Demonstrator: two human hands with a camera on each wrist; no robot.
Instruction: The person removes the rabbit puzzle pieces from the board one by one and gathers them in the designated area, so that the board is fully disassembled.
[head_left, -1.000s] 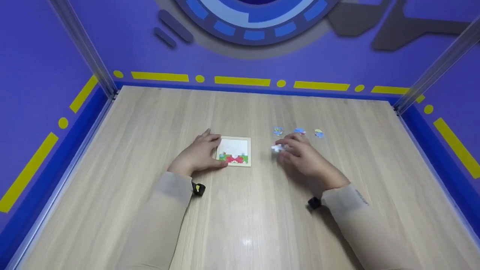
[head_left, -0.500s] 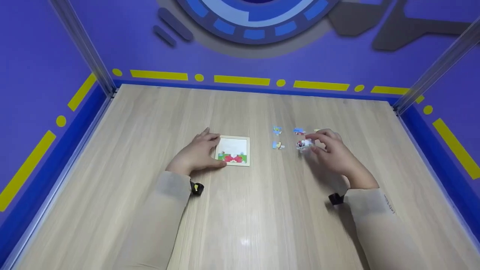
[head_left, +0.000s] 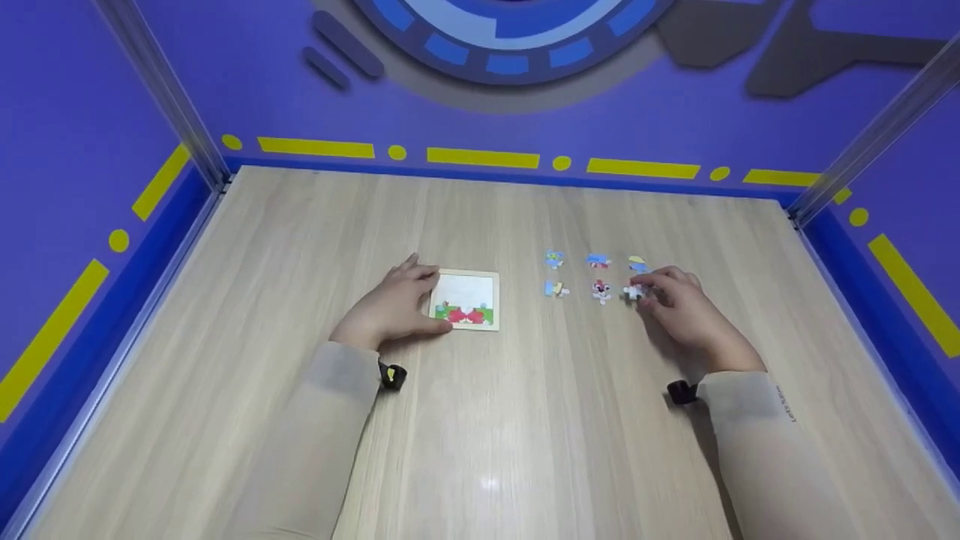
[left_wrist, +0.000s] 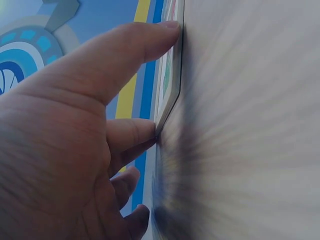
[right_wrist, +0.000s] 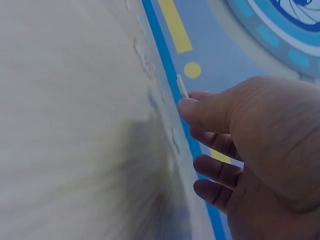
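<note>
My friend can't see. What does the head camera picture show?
A right hand pinches a puzzle piece near five loose pieces on a wood-grain table. The left hand holds a square puzzle frame, filled only along its bottom. Behind is a purple-blue wall with yellow marks.

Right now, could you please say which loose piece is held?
The rightmost near-row piece, pinched by the right hand; the other five pieces lie unheld.

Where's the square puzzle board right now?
In the head view, the puzzle board lies left of the loose puzzle pieces, with the left hand holding its left side.
</note>
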